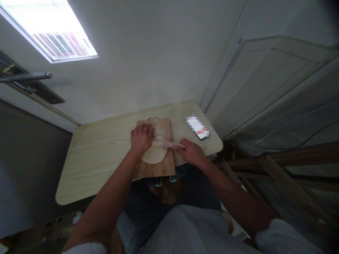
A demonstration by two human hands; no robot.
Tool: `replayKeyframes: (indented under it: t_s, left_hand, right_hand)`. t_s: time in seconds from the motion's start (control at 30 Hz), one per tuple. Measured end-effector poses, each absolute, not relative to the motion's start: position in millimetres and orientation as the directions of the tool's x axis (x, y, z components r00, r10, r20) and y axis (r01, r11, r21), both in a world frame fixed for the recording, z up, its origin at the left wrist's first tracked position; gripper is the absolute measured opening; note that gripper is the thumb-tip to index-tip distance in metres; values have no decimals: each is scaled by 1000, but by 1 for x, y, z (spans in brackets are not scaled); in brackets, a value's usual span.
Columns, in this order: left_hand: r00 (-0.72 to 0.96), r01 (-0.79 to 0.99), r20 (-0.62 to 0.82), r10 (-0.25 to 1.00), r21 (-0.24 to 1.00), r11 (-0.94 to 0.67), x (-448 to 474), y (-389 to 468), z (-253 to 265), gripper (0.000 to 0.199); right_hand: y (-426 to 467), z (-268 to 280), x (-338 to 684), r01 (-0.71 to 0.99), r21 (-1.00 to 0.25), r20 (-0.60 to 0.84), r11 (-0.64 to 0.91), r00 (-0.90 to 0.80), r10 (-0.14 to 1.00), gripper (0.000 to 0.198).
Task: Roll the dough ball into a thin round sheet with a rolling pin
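Note:
A pale wooden rolling pin (165,143) lies across a round, flat sheet of dough (155,157) on a wooden cutting board (153,170). My right hand (192,152) is closed around the pin's thin right end, just past the board's right edge. Over the left part of the pin sits my left hand (141,138), with its fingers bent forward and down. It covers the pin's left end and the dough's left side, and its fingertips are hard to make out. Whitish flour dusts the far part of the board.
The board rests at the near edge of a light wood-grain table (97,148). A phone (197,127) lies at the table's right, partly blurred out. Behind stands a white door with a metal handle (31,76) and a bright window (58,28). Wooden beams (278,160) are at right.

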State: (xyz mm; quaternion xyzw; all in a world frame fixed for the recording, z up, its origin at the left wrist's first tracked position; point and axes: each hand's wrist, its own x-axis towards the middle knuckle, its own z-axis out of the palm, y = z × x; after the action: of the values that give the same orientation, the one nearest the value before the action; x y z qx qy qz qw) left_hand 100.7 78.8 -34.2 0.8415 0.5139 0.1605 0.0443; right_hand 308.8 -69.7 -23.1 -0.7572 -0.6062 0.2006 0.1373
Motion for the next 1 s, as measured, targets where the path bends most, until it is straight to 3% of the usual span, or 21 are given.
replayKeyframes:
  t_s: [0.27, 0.6, 1.0]
  left_hand:
    - [422, 862, 203, 884, 213, -460, 108, 89, -33, 45]
    - [418, 850, 251, 873, 232, -473, 123, 105, -30, 45]
    - [474, 834, 188, 860, 218, -508, 86, 61, -32, 42]
  right_hand:
    - [-64, -31, 306, 906, -310, -171, -289, 246, 954, 53]
    - [-42, -30, 313, 872, -341, -167, -352, 312, 935, 59]
    - [-112, -24, 275, 933, -327, -195, -151, 89, 977, 50]
